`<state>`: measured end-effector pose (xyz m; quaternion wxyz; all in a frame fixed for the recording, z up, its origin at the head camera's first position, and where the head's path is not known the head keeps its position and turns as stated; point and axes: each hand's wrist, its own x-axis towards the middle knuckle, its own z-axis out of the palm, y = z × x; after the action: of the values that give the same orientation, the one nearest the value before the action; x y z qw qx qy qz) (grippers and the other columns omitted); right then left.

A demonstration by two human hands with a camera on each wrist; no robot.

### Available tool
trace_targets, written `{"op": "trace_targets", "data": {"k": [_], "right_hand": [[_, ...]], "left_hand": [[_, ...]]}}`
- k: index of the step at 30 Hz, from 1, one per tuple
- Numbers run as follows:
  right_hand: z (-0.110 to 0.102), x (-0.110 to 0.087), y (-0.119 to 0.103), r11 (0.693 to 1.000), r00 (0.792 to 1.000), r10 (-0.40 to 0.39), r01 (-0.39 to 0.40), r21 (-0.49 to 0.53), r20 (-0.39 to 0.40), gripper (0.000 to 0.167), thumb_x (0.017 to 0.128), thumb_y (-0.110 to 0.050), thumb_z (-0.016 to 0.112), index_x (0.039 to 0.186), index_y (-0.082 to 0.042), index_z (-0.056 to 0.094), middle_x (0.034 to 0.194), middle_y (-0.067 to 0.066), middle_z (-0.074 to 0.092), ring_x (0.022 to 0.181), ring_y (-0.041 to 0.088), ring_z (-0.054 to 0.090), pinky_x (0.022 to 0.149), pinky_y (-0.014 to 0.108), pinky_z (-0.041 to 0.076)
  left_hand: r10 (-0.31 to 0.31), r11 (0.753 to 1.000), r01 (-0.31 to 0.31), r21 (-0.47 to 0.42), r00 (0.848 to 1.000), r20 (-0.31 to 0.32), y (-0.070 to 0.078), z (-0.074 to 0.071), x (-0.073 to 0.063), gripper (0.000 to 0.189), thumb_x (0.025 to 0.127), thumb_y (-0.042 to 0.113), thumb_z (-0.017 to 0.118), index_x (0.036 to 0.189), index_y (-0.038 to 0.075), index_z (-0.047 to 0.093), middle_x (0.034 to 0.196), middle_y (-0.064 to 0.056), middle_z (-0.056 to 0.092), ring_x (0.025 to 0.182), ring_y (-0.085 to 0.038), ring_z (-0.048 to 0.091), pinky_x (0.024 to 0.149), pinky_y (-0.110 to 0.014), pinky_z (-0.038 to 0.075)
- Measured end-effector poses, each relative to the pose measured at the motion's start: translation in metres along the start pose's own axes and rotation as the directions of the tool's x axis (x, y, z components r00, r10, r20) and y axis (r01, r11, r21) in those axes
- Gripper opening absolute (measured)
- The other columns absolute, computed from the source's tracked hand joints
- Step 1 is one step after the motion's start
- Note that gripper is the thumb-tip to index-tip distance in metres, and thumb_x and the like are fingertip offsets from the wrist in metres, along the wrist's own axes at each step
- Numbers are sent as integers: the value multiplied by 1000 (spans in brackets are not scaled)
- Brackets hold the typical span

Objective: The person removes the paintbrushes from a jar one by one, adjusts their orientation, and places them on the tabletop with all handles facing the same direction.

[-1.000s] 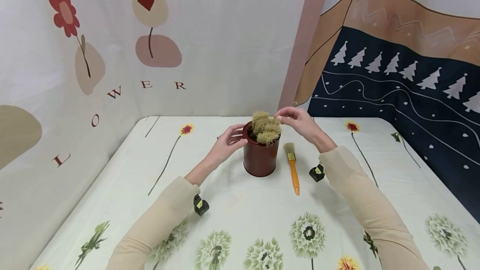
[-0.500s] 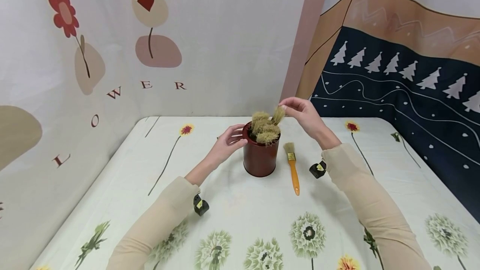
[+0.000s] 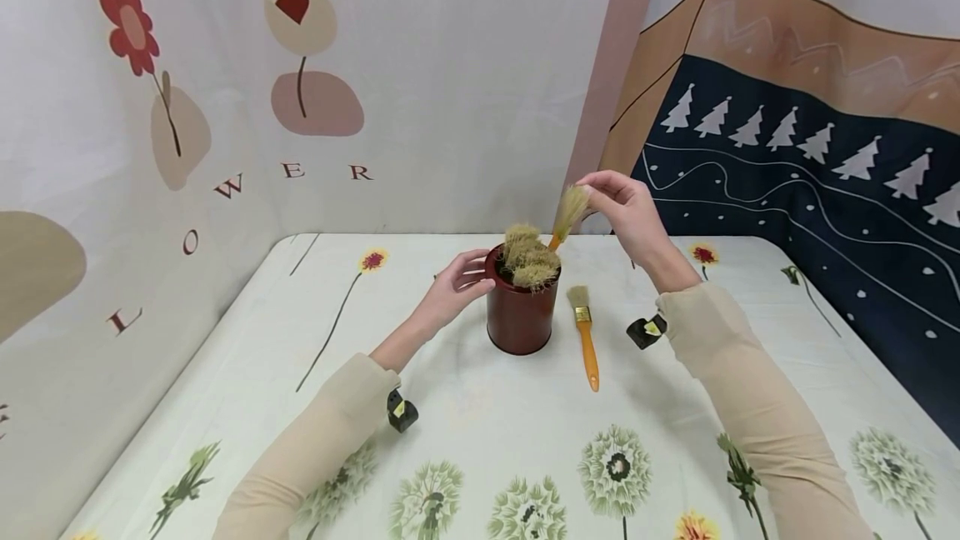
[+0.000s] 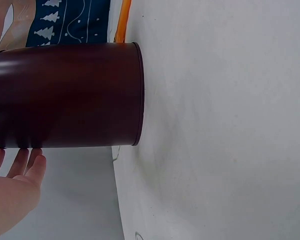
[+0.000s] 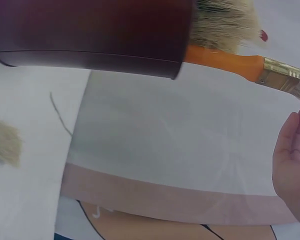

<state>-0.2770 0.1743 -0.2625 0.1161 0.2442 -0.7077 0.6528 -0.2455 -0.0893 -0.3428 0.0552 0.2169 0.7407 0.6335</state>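
Observation:
A dark red cylindrical can [image 3: 519, 319] stands upright with several paintbrushes [image 3: 528, 255] in it, bristles up. Fingertips of my left hand [image 3: 459, 277] rest against the can's left side near the rim; the left wrist view shows those fingers [image 4: 20, 162] touching its wall. At the can's right, my right hand [image 3: 630, 211] pinches the bristle end of a raised paintbrush [image 3: 571, 211]. Its orange handle [image 5: 225, 62] and metal ferrule show in the right wrist view, the handle's lower part hidden by the can.
Another paintbrush [image 3: 585, 338] with an orange handle lies on the table right of the can. A flower-printed cloth [image 3: 465, 440] covers the table. Behind stands a printed fabric backdrop [image 3: 450, 107], with a dark tree-patterned part [image 3: 795, 148] at the right.
My right hand has moved up and to the right, drawing one paintbrush up out of the can until its handle shows. My left hand and the can have stayed in place.

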Motion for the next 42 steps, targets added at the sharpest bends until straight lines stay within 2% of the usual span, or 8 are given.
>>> {"op": "trace_targets", "data": {"k": [4,7,14,20,25,32,38,42], "right_hand": [[-4,0,-8,1000,999,-17,19,24,-52,12,87,-13,56,95,-8,63,93,6,58,86,18,50,79,23,43],[-7,0,-15,995,995,-46,54,87,-90,11,87,-11,57,94,-6,63,93,8,57,85,18,50,79,21,43],[-15,0,-28,957,981,-98,139,255,-167,10,85,-2,56,92,0,62,90,10,57,81,17,53,77,20,45],[-24,-1,-33,934,970,-108,174,311,-218,10,84,0,57,92,3,62,91,12,57,82,18,55,79,21,45],[-34,-6,-30,960,964,-81,143,241,-253,10,84,-2,58,92,2,62,90,11,58,81,17,55,77,20,45],[-44,-13,-15,999,965,-11,24,46,-264,10,85,-7,59,93,-4,64,90,6,59,79,15,53,74,17,45],[-46,-17,-7,991,968,35,-67,-120,-249,13,86,-13,58,96,-6,65,90,2,59,78,14,51,73,17,43],[-46,-20,-4,975,967,75,-121,-184,-243,15,86,-17,59,96,-8,65,86,-2,60,78,14,50,74,19,42]], "left_hand": [[-4,1000,4,5,1000,1,-1,0,0,50,87,13,56,132,4,35,128,-16,40,116,-28,39,92,-36,37],[-3,1000,3,7,1000,2,-1,0,0,50,87,13,56,132,5,35,128,-16,40,116,-27,39,92,-36,37],[5,1000,-5,7,1000,0,-1,0,0,50,87,13,57,132,5,36,127,-15,41,116,-26,40,91,-35,38],[8,1000,-8,-2,1000,4,-1,0,0,50,87,12,57,131,5,36,127,-16,41,116,-27,40,91,-35,38],[0,1000,0,3,1000,3,0,0,0,50,87,12,57,132,5,35,128,-16,40,116,-27,39,92,-35,38],[-2,1000,2,4,1000,3,0,0,0,50,87,12,56,132,4,35,128,-16,40,117,-27,39,92,-35,37],[1,1000,-1,1,1000,4,0,0,0,50,88,11,56,132,3,35,128,-16,40,117,-28,39,92,-36,37],[-4,1000,4,2,1000,2,1,0,0,50,87,12,56,132,4,35,128,-16,40,116,-27,39,92,-35,37]]}}
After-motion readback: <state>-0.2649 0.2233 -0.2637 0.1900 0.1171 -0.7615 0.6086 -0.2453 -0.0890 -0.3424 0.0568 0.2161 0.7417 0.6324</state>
